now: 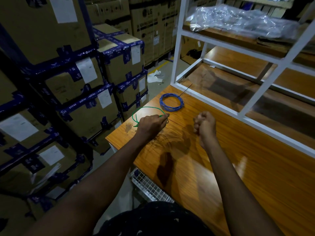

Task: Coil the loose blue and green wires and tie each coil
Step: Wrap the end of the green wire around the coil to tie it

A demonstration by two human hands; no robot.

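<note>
Here, the left hand point(151, 124) reaches out over the far left corner of the wooden table point(221, 167) and pinches the green wire point(144, 108) between its fingertips. From that pinch the green wire arcs out in 1 thin, open loop beyond the table's left edge and comes back under the wrist, where a short green end shows just beside the hand. A thin dark line lies on the table just right of the fingertips; what it is cannot be told. The right hand point(205, 124) is raised above the table to the right, apart from the left hand, blurred, its fingers curled into a fist with nothing visible inside it. The blue wire point(171, 109) lies flat on the table just beyond the left hand as a round coil of several turns, touching neither hand. A black tie point(185, 90) sticks out from the coil's far right side toward the white rack frame point(177, 48), which stands on the table. Clear plastic wrap point(238, 21) rests on the rack's upper shelf. Stacked cardboard boxes point(85, 108) with blue tape fill the left side, and a white wire-mesh basket point(150, 186) shows below the table's near edge.
</note>
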